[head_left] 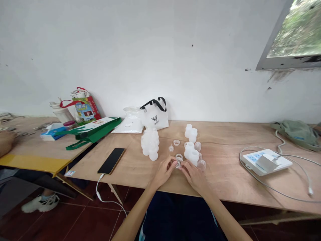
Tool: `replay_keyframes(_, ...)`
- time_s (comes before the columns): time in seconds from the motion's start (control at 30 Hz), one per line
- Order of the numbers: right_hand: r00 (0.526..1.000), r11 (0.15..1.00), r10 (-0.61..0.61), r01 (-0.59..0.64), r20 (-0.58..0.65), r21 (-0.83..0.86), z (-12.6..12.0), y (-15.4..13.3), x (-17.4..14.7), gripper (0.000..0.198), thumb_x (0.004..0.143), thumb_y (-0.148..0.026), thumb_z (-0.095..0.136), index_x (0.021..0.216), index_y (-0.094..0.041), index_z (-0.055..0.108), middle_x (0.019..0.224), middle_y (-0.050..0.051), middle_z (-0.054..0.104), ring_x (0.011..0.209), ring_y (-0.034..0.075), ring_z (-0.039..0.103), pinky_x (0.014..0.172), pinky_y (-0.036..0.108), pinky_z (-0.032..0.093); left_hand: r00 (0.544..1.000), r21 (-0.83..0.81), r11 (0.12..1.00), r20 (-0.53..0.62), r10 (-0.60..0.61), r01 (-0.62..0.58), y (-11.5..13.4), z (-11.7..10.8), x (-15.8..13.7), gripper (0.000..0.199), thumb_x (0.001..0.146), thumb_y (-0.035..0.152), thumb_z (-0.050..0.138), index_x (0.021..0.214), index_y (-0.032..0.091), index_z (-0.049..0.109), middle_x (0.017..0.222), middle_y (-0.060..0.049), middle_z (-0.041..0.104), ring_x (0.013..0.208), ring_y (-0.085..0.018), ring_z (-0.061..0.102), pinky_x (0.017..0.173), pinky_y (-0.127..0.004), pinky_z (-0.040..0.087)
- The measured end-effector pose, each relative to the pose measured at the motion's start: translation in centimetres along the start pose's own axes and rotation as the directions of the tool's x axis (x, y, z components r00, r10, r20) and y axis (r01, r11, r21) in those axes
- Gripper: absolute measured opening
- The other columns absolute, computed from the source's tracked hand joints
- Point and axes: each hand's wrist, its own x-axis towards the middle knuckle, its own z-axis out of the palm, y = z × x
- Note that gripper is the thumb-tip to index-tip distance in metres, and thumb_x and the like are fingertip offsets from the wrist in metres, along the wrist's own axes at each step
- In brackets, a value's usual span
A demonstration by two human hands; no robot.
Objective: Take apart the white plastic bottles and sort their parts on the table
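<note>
Pinching small clear round plastic piece (178, 165) between fingertips of left hand (165, 170) and right hand (192, 173), both closed on it, near front edge of brown wooden tabletop (223, 147), beside milky-white plastic bottles (192, 155).

Free lane over tabletop (133, 169) between phone (111, 161) and nearest white containers (149, 142), clear domes (201, 165) close beside right hand (192, 172)

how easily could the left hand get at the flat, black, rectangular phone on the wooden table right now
Probably yes: nothing stands between the left hand and the phone, though that hand seems busy with a small clear plastic piece.
</note>
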Motion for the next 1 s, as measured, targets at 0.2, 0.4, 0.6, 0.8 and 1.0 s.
replay_keyframes(0.2, 0.999, 0.993, 0.044, -0.041, -0.018, 0.11, 0.3, 0.3, -0.2, 0.02, 0.107, -0.039, 0.045, 0.109, -0.025, 0.059, 0.105, 0.004, 0.072, 0.085, 0.02, 0.072, 0.076, 0.034, 0.06, 1.0, 0.009, 1.0, -0.014, 0.02, -0.02, -0.1, 0.0, -0.1, 0.037, 0.106, 0.049, 0.042, 0.097, 0.02, 0.062, 0.093, -0.002, 0.068, 0.08, -0.016, 0.059, 0.077, -0.028, 0.044)
replay_keyframes(0.4, 0.991, 0.977, 0.129, -0.123, -0.022, 0.174, 0.7, 0.9, -0.4, 0.048, 0.1, -0.041, 0.059, 0.146, -0.033, 0.049, 0.126, 0.004, 0.074, 0.095, 0.022, 0.075, 0.084, 0.038, 0.063, 0.999, 0.024, 0.999, -0.01, 0.041, -0.041, -0.4, 0.0, -0.1, 0.035, 0.106, 0.047, 0.041, 0.1, 0.021, 0.062, 0.097, -0.003, 0.069, 0.086, -0.018, 0.061, 0.084, -0.03, 0.045)
replay_keyframes(0.6, 0.989, 0.978, 0.099, -0.077, -0.108, 0.195, 1.2, 1.2, -0.5, 0.035, 0.097, -0.04, 0.063, 0.131, -0.03, 0.066, 0.12, 0.005, 0.077, 0.095, 0.025, 0.077, 0.085, 0.042, 0.065, 0.998, 0.051, 0.998, -0.046, 0.032, -0.03, -0.3, 0.1, -0.3, 0.035, 0.106, 0.048, 0.039, 0.101, 0.021, 0.061, 0.096, -0.003, 0.069, 0.085, -0.018, 0.062, 0.084, -0.03, 0.047)
replay_keyframes(0.8, 0.985, 0.988, 0.057, -0.033, -0.161, 0.148, 1.0, 0.8, -0.6, 0.034, 0.1, -0.047, 0.059, 0.127, -0.028, 0.068, 0.113, 0.006, 0.079, 0.088, 0.025, 0.077, 0.081, 0.04, 0.065, 0.999, 0.09, 0.995, -0.023, 0.044, -0.042, -0.3, 0.1, -0.3, 0.032, 0.106, 0.047, 0.041, 0.1, 0.021, 0.06, 0.094, -0.002, 0.069, 0.082, -0.017, 0.061, 0.081, -0.03, 0.046)
replay_keyframes(1.0, 0.985, 0.998, 0.033, -0.022, -0.172, 0.065, 0.8, 0.9, -0.5, 0.036, 0.101, -0.05, 0.057, 0.126, -0.026, 0.068, 0.1, 0.007, 0.078, 0.077, 0.023, 0.073, 0.076, 0.038, 0.062, 0.998, 0.079, 0.997, -0.062, 0.018, -0.014, -0.1, 0.1, -0.3, 0.033, 0.106, 0.047, 0.038, 0.094, 0.022, 0.054, 0.089, -0.001, 0.064, 0.078, -0.017, 0.057, 0.077, -0.03, 0.043)
